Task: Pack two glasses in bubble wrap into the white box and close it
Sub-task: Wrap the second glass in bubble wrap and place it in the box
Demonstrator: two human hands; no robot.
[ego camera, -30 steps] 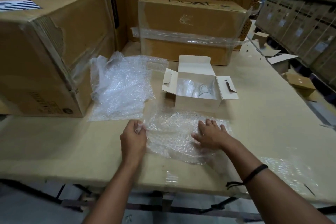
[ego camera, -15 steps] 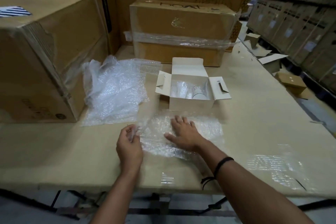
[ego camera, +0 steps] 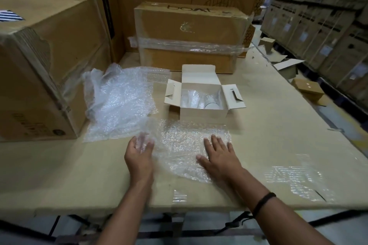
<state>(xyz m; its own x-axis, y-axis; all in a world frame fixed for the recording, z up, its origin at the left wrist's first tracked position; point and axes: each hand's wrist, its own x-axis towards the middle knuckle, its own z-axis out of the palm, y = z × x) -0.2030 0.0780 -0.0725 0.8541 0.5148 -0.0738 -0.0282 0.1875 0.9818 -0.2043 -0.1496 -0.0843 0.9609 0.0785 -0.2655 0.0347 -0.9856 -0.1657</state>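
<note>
The white box (ego camera: 203, 114) stands open in the middle of the table, its flaps spread out. Inside lie two clear glasses (ego camera: 190, 99) (ego camera: 211, 102). In front of the box a bubble wrap sheet (ego camera: 179, 143) is spread flat. My left hand (ego camera: 139, 152) pinches the sheet's left edge, a little raised, with the wrap draped over its fingertips. On the sheet's right part my right hand (ego camera: 218, 156) presses down flat, fingers spread.
A loose pile of more bubble wrap (ego camera: 119, 101) lies left of the white box. A large cardboard box (ego camera: 45, 61) stands at the far left, and a taped brown carton (ego camera: 189, 38) behind the white box. Small cartons (ego camera: 307, 87) lie beyond the table's right edge.
My right hand has slid to the right across the sheet, from its middle to its right part. My left hand keeps hold of the left edge and has lifted it slightly.
</note>
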